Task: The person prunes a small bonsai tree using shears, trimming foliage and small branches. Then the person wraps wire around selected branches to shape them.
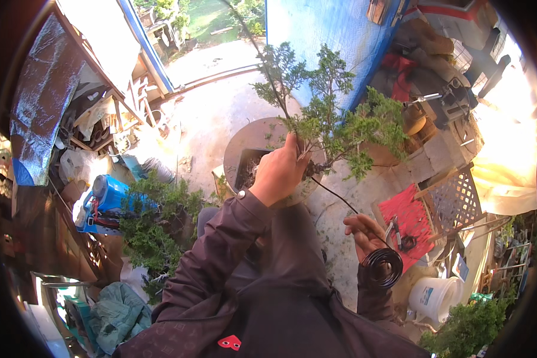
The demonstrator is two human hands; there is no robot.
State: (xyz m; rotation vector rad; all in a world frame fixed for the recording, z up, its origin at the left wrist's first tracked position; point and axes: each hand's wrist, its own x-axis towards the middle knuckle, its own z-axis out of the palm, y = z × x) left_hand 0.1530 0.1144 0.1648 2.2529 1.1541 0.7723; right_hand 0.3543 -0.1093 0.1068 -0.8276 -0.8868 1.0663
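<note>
My left hand grips the trunk of a small conifer with green scaly foliage. The tree stands over a dark rectangular pot on a round turntable. From near my left hand a dark wire runs down and right to my right hand. A coil of the same dark wire hangs beside my right wrist. The fingers of my right hand are partly curled around the strand; how firmly they hold it is hard to tell.
To the right, a red cloth-like sheet bears a tool and a small wire coil. A white bucket stands lower right. More conifer foliage and a blue container are at left. Ahead are a blue door and a doorway.
</note>
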